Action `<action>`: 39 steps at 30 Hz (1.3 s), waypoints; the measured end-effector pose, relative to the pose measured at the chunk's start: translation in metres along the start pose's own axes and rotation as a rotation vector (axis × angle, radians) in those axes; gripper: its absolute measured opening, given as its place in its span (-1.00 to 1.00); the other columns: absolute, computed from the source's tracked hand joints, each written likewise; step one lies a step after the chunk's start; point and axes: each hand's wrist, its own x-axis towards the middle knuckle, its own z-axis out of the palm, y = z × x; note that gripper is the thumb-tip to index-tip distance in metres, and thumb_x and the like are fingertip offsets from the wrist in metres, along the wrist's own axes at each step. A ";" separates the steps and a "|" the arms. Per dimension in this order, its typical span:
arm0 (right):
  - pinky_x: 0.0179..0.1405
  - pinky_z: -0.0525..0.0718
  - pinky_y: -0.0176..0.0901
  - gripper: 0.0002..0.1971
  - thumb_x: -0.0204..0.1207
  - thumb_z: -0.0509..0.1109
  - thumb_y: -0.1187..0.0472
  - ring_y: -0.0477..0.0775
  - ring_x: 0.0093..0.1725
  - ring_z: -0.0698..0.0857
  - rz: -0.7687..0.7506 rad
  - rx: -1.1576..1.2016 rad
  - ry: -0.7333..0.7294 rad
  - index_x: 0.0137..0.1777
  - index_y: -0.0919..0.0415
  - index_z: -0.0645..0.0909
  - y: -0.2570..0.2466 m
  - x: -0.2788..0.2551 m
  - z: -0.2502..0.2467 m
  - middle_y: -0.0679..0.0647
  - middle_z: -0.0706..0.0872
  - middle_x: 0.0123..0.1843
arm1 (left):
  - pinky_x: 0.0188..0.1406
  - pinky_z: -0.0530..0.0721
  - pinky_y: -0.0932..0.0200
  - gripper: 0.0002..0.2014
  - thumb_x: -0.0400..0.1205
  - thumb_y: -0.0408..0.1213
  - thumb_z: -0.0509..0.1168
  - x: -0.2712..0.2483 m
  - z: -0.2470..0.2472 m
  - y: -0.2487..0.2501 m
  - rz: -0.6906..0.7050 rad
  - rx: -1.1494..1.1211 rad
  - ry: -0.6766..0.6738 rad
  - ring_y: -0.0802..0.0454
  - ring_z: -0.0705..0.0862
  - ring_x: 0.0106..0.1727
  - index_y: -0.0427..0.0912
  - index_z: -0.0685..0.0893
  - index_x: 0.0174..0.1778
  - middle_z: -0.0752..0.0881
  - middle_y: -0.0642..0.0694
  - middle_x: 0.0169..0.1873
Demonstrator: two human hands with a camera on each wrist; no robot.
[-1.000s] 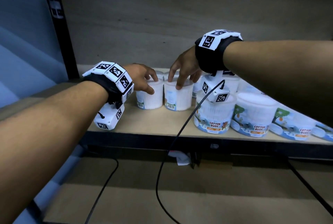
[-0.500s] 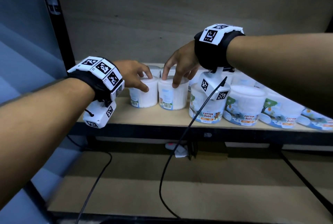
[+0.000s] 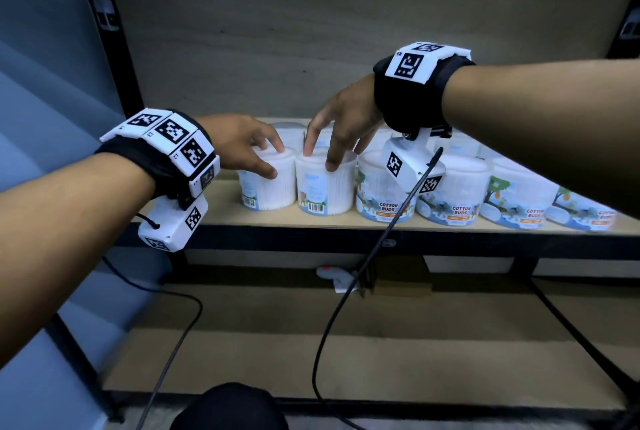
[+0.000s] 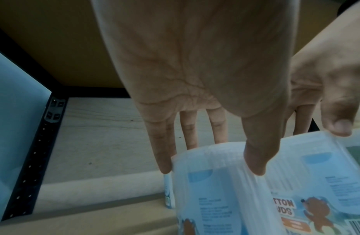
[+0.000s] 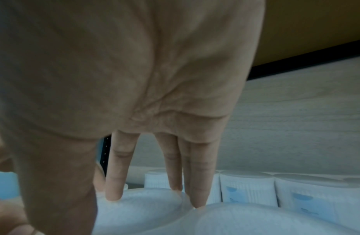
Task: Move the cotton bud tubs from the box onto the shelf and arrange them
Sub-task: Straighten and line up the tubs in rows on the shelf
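Several white cotton bud tubs stand in rows on the wooden shelf (image 3: 221, 211). My left hand (image 3: 274, 161) grips the rim of the leftmost front tub (image 3: 268, 187), thumb in front and fingers over the lid; the left wrist view shows this tub (image 4: 221, 190) turned back-label outward. My right hand (image 3: 320, 158) grips the tub beside it (image 3: 325, 189) the same way, fingertips on its lid (image 5: 145, 202). That tub touches the labelled front row (image 3: 386, 194). More tubs (image 5: 245, 189) stand behind. The box is out of view.
A black upright post (image 3: 104, 49) and a blue-grey panel (image 3: 41, 100) bound the shelf on the left, with bare board left of the tubs. Wrist-camera cables (image 3: 346, 298) hang in front of a lower shelf board (image 3: 415, 353). A dark rounded shape (image 3: 228, 405) lies at the bottom edge.
Both hands have kept their grips and drawn the two tubs forward, nearly into line with the labelled front row.
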 end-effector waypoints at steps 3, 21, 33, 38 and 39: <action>0.10 0.77 -0.18 -0.58 0.40 0.66 0.14 0.07 0.10 0.77 -0.013 -0.015 0.023 0.23 -0.19 0.72 0.001 -0.004 0.001 -0.16 0.73 -0.37 | 0.45 0.51 -0.05 -0.50 0.46 0.16 0.49 -0.003 0.000 -0.001 0.001 0.004 -0.005 0.03 0.61 0.37 0.27 0.60 0.33 0.65 0.09 0.31; -0.28 0.67 -0.35 -0.60 0.40 0.63 -0.06 -0.12 -0.25 0.71 -0.025 -0.056 0.067 0.21 0.01 0.73 0.000 0.007 0.003 -0.19 0.76 -0.30 | 0.39 0.63 -0.02 -0.45 0.25 0.14 0.47 0.005 -0.021 0.002 -0.015 -0.151 -0.239 0.04 0.61 0.36 0.46 0.66 0.21 0.62 0.08 0.36; 0.20 0.64 -0.19 -0.58 0.41 0.62 0.24 -0.15 0.06 0.70 -0.102 0.008 -0.024 0.22 -0.16 0.71 0.012 0.006 0.003 -0.13 0.70 0.30 | -0.20 0.66 0.17 -0.55 0.34 0.45 0.37 0.003 -0.018 0.009 -0.112 -0.057 -0.145 0.04 0.68 -0.01 0.37 0.74 0.08 0.70 0.14 0.09; 0.55 0.48 0.08 -0.50 0.38 0.58 0.43 -0.10 0.52 0.50 -0.130 0.046 -0.114 0.20 -0.15 0.72 0.017 0.010 0.003 -0.17 0.59 0.50 | -0.16 0.67 0.15 -0.55 0.36 0.43 0.36 0.001 -0.022 0.010 -0.144 -0.044 -0.166 0.02 0.69 -0.02 0.40 0.74 0.13 0.68 0.16 0.04; 0.56 0.47 0.11 -0.49 0.38 0.57 0.44 -0.10 0.52 0.50 -0.138 0.051 -0.118 0.21 -0.13 0.71 0.018 0.012 0.003 -0.16 0.58 0.51 | -0.12 0.70 0.14 -0.55 0.37 0.43 0.35 0.000 -0.022 0.010 -0.148 -0.046 -0.167 0.03 0.68 0.00 0.40 0.74 0.14 0.68 0.16 0.05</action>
